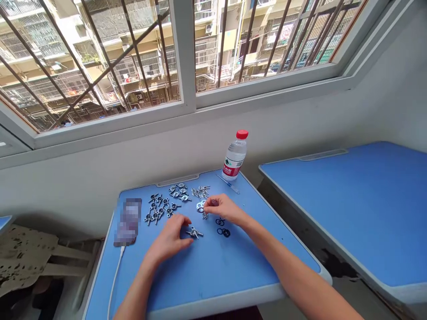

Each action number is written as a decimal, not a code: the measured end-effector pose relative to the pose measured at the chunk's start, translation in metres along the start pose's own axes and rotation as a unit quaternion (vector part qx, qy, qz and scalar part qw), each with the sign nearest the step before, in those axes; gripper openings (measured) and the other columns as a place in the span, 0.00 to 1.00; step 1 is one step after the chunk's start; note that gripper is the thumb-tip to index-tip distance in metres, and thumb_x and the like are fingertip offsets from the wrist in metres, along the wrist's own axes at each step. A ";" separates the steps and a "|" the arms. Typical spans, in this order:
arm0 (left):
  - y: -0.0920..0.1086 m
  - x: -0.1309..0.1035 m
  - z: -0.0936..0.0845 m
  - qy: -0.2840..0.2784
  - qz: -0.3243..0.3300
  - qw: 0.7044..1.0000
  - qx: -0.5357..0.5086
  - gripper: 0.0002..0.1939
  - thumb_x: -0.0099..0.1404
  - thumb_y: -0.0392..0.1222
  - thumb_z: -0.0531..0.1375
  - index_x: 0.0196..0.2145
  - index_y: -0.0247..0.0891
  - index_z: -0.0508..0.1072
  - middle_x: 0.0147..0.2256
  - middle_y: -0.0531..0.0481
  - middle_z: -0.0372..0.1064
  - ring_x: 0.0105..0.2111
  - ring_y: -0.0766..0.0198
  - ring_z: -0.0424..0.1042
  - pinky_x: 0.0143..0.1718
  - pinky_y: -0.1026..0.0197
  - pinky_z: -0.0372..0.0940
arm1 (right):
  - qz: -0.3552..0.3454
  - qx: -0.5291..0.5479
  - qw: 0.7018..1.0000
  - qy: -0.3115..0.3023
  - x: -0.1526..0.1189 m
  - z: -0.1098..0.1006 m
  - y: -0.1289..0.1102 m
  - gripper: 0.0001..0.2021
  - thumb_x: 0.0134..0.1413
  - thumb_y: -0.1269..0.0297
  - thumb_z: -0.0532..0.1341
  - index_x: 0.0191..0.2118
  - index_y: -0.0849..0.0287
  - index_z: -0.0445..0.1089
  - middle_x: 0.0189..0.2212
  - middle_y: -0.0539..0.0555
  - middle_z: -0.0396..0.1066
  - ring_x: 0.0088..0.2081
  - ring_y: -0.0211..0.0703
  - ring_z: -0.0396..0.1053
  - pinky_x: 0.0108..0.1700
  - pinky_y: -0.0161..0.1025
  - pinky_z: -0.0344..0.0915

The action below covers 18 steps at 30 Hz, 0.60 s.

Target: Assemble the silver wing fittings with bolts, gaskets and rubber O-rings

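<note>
My left hand [173, 238] rests on the blue table with thumb and fingers apart, curved beside a small silver metal part with arms [194, 233]. The hand does not grip it. My right hand [223, 209] has its fingertips pinched together over some flat silver ring pieces [200, 205]. Whatever is between those fingertips is too small to make out. Just below them lies a little heap of tiny metal pieces [204, 216]. Several black rings [224, 232] lie to the right, partly under my right wrist.
Several metal parts with black centres [160, 208] lie at the left, with plain silver ones [180, 192] behind. Further back are thin metal pieces [200, 191], a pen [229, 184] and a water bottle [235, 155]. A phone [128, 222] with a white cable [115, 275] lies left.
</note>
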State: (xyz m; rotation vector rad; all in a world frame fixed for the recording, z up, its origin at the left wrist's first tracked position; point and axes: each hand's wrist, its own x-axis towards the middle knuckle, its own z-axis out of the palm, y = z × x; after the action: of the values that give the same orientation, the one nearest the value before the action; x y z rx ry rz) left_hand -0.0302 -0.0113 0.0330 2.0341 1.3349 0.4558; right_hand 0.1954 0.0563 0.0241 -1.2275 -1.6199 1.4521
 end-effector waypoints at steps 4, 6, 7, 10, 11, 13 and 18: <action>0.000 0.002 0.006 0.003 -0.012 1.000 0.022 0.12 0.57 0.37 0.62 0.39 0.39 0.67 0.41 0.47 0.67 0.43 0.55 0.66 0.44 0.55 0.62 | 0.003 0.015 0.999 -0.043 -0.003 0.003 -0.002 0.08 0.39 0.61 0.64 0.24 0.61 0.71 0.22 0.52 0.74 0.29 0.41 0.70 0.35 0.37 0.64; 0.000 0.004 0.007 0.006 -0.013 1.000 0.025 0.10 0.58 0.37 0.62 0.38 0.39 0.67 0.40 0.48 0.67 0.42 0.56 0.65 0.43 0.56 0.62 | 0.007 0.019 0.998 -0.057 -0.004 0.006 -0.003 0.07 0.39 0.62 0.65 0.24 0.61 0.71 0.22 0.52 0.74 0.29 0.41 0.70 0.35 0.37 0.64; 0.000 0.005 0.008 0.008 -0.014 1.000 0.027 0.09 0.58 0.37 0.62 0.37 0.39 0.67 0.40 0.48 0.67 0.41 0.56 0.65 0.42 0.56 0.61 | 0.010 0.019 0.998 -0.061 -0.004 0.007 -0.003 0.07 0.39 0.63 0.65 0.24 0.61 0.72 0.22 0.52 0.74 0.28 0.41 0.70 0.34 0.36 0.64; 0.000 0.006 0.008 0.003 -0.017 0.999 0.033 0.08 0.59 0.37 0.61 0.36 0.39 0.67 0.39 0.49 0.67 0.40 0.56 0.65 0.41 0.57 0.60 | 0.022 0.018 0.998 -0.064 -0.005 0.010 -0.001 0.05 0.40 0.65 0.64 0.23 0.61 0.72 0.21 0.51 0.73 0.27 0.40 0.68 0.31 0.35 0.61; 0.000 0.006 0.008 -0.001 -0.017 0.999 0.033 0.08 0.59 0.36 0.61 0.36 0.39 0.67 0.39 0.49 0.67 0.40 0.56 0.65 0.41 0.57 0.60 | 0.026 0.018 0.997 -0.063 -0.005 0.011 0.000 0.04 0.40 0.66 0.64 0.23 0.61 0.72 0.20 0.50 0.73 0.26 0.39 0.67 0.30 0.35 0.61; 0.001 0.006 0.008 -0.009 -0.014 0.999 0.030 0.07 0.59 0.36 0.61 0.37 0.40 0.67 0.39 0.49 0.67 0.41 0.56 0.64 0.42 0.57 0.60 | 0.032 0.018 0.997 -0.064 -0.005 0.012 0.002 0.04 0.41 0.66 0.64 0.22 0.61 0.72 0.20 0.50 0.73 0.25 0.38 0.66 0.30 0.35 0.60; 0.003 0.007 0.007 -0.019 -0.020 0.999 0.023 0.07 0.60 0.36 0.61 0.37 0.40 0.67 0.40 0.49 0.67 0.42 0.56 0.64 0.42 0.57 0.59 | 0.051 0.013 0.996 -0.076 -0.005 0.014 0.004 0.04 0.42 0.66 0.63 0.23 0.61 0.71 0.20 0.50 0.72 0.25 0.38 0.64 0.30 0.35 0.59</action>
State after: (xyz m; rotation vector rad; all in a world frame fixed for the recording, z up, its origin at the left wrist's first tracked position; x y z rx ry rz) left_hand -0.0211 -0.0085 0.0290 2.0396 1.3724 0.3683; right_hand 0.1857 0.0460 0.0183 -1.2266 -1.6515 1.6617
